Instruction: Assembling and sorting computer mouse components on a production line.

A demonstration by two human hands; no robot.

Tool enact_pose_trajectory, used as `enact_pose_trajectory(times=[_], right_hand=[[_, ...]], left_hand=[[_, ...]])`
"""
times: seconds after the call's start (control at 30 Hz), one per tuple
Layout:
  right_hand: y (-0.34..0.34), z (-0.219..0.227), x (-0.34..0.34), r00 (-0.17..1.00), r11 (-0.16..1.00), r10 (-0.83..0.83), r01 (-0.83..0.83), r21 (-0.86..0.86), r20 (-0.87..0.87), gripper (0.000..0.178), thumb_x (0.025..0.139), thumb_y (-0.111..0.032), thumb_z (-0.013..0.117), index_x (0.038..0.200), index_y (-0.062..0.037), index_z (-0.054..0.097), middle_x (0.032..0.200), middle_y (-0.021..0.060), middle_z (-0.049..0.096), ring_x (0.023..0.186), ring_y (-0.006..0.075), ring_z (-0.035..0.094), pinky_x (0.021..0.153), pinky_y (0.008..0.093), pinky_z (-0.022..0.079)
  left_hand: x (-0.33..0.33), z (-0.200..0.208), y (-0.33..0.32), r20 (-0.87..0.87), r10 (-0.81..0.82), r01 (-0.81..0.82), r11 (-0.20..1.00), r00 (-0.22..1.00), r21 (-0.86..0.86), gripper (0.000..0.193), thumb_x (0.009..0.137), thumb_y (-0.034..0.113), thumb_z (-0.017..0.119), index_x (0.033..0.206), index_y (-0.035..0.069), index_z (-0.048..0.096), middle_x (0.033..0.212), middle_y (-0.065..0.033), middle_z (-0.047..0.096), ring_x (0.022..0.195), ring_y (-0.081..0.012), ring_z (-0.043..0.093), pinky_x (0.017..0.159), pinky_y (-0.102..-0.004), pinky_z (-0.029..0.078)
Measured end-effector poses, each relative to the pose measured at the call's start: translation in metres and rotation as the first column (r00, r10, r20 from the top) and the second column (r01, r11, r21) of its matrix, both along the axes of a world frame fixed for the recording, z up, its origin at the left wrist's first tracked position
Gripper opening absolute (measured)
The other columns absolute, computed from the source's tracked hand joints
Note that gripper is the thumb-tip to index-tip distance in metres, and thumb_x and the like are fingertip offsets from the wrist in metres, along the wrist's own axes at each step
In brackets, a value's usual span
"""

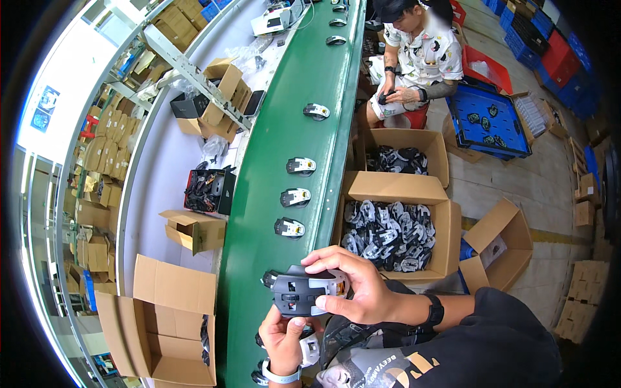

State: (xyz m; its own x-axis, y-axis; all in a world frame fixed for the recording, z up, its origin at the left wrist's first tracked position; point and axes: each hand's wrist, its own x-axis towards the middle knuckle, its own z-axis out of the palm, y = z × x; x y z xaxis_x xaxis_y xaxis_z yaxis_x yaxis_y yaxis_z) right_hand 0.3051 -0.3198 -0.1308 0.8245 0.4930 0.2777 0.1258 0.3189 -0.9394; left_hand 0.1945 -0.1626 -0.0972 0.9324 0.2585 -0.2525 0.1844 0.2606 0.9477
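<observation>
Between my two hands is a black computer mouse [291,292] with a scroll wheel and a pale rear part, held over the near end of the green conveyor belt [259,200]. My right hand [352,284] grips its right end, with fingers on top and thumb on the lower side. My left hand [283,343] is closed at the lower left edge, its thumb and fingers against the mouse. Beside the left thumb shows a white part [310,350]; I cannot tell whether that hand holds it. Other black mouse parts peek out behind my left hand, mostly hidden.
Several black-and-white mouse bodies [295,197] stand along the belt. On its right, a cardboard box [446,239] is full of mouse shells. A co-worker [420,58] sits beyond, handling a black part near a blue tray [475,119]. An open carton [174,291] stands left.
</observation>
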Motion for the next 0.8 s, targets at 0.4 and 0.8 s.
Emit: enact_pose_trajectory(times=[0.4, 0.8], right_hand=[[-0.014, -0.001, -0.001, 0.997, 0.998, 0.004, 0.001, 0.066, -0.072, 0.037, 0.08, -0.014, 0.07, 0.112, -0.0003, 0.057, 0.122, 0.0177, 0.054, 0.114, 0.0246, 0.055, 0.1, 0.0365, 0.042], [-0.019, 0.001, -0.002, 0.995, 0.996, 0.028, -0.02, 0.082, -0.097, 0.037, 0.077, -0.01, 0.069, 0.111, 0.0, 0.057, 0.122, 0.017, 0.054, 0.114, 0.0234, 0.054, 0.1, 0.0363, 0.042]], left_hand=[[0.003, -0.002, -0.012, 0.021, -0.058, 0.055, 0.99, 0.998, 0.128, 0.034, 0.094, 0.022, 0.063, 0.109, -0.007, 0.053, 0.083, -0.0154, 0.068, 0.059, -0.022, 0.066, 0.052, -0.0302, 0.053], [0.0, -0.002, -0.016, 0.026, -0.071, 0.066, 0.984, 0.997, 0.164, 0.037, 0.094, 0.025, 0.065, 0.108, -0.007, 0.054, 0.082, -0.0157, 0.067, 0.06, -0.0214, 0.065, 0.054, -0.0307, 0.053]])
